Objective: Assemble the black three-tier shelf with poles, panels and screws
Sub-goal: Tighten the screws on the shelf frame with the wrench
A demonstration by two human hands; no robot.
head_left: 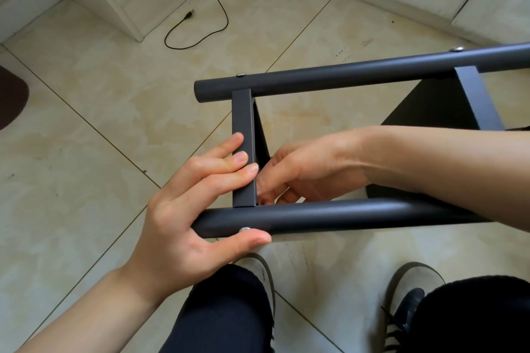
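Both hands steady the joint: your left hand (183, 209) grips the near pole (344, 213) and crossbar (243, 152); your right hand (304, 169) pinches something hidden behind.

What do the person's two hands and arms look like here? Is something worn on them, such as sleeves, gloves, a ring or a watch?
Both the left hand and the right hand are bare, with no gloves. Both forearms are uncovered as far as the picture shows, so no sleeve is visible. No watch or bracelet shows on either wrist, and no ring on the visible fingers. The fingernails are short and unpainted.
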